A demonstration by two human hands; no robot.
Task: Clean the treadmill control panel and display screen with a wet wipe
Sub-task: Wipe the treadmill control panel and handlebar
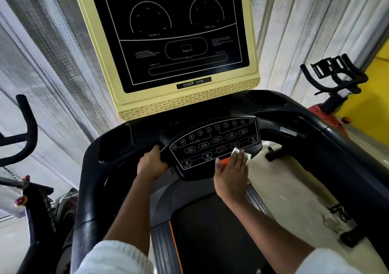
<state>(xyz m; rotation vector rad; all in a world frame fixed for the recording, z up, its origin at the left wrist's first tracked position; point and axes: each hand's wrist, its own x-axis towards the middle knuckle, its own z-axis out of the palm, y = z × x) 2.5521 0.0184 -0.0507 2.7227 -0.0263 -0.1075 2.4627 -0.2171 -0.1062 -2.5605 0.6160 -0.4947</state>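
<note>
The treadmill (315, 141) fills the middle of the view. Its screen (174, 36) stands tall in a pale yellow frame, dark, with only printed dials for incline and speed. Below it the panel (202, 139) tilts toward the person: a black shield of numbered keys with START, STOP, MODE and PAUSE.

The left hand (150, 165) wraps its fingers round the bar (165, 147) just left of the panel, probably to steady the body while the other arm leans in. The right hand (231, 172) lies flat on the panel's lower right corner. Its fingers are straight and close together, pressing the wipe (235, 152) onto the surface. Only the wipe's white edges show, past the fingertips and the little-finger side. A flat palm spreads pressure across the keys, which suits rubbing a smooth face. An orange tab (224, 161) peeks out by the thumb, partly covered. The panel looks to be the step in hand. I cannot tell whether the screen has been wiped.

The belt (210, 236) runs dark under the forearms, with an orange stripe on its left edge. The floor (294, 185) is pale and glossy. Silvery sheeting (54, 53) hangs behind. A left bike (23, 139) and a red-bodied right bike (334, 78) flank the treadmill, with a yellow wall (372, 93) beyond the latter.
</note>
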